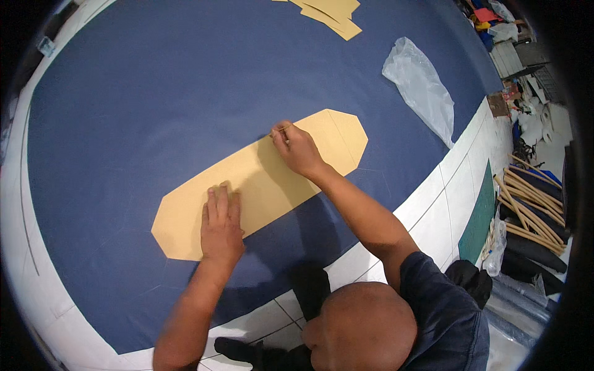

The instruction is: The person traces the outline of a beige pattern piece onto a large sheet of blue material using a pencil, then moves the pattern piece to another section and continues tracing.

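In the head view, a long tan cardboard template (260, 182) with clipped corners lies flat on a large sheet of dark blue fabric (154, 93) spread over a white tiled floor (433, 210). The template runs slantwise, its lower end at the left and its upper end at the right.

The person's left hand (219, 226) lies palm down on the lower left part of the template, fingers straight and together, its grip released and grasping nothing, simply flat on the card. The right hand (297, 148) rests at the template's upper edge, near its right end. Its grip is clenched around a thin, small marking tool (279, 130), whose tip meets the line where card and fabric join; the tool is too small to tell its kind.

At the top edge, more tan cardboard pieces (331, 13) lie stacked on the fabric. A crumpled clear plastic bag (424, 89) rests on the fabric to the upper right, well apart from both hands. Past the floor on the right lie a green mat (479, 219) and a bundle of wooden sticks (532, 207).
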`<state>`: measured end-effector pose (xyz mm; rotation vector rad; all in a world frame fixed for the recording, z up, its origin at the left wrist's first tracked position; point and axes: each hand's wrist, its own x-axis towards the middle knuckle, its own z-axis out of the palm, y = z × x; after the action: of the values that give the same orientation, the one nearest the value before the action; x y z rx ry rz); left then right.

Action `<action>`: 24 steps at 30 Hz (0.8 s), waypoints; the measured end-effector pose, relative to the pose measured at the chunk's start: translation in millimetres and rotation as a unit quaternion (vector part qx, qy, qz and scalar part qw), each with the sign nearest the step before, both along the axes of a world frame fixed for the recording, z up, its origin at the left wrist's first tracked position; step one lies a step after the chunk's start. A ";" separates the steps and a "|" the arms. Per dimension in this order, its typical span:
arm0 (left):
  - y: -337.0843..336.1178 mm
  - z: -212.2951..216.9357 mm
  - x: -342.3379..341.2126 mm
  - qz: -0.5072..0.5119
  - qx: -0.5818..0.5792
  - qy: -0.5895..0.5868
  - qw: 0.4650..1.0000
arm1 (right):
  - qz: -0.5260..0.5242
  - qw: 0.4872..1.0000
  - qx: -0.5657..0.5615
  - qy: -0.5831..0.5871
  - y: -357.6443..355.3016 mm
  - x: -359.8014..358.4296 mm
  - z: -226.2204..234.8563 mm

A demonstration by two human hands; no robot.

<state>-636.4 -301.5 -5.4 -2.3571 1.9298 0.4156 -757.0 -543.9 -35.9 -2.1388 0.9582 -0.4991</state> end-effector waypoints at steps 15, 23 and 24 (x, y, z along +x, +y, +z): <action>-79.7 -10.0 -33.8 -0.099 0.047 0.081 0.991 | -0.003 0.998 0.057 0.011 -4.5 -2.1 9.1; -106.9 -12.8 -40.7 -0.104 0.080 0.003 0.991 | 0.004 0.998 0.061 -0.003 -10.2 -4.4 6.1; -111.0 -7.6 -38.9 -0.159 0.021 -0.042 0.986 | 0.003 0.997 0.080 0.003 -12.2 -4.3 9.0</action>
<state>-675.3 -412.5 -13.0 -1.9566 2.1808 0.3230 -761.3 -556.1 -26.9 -1.9991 0.9622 -0.4003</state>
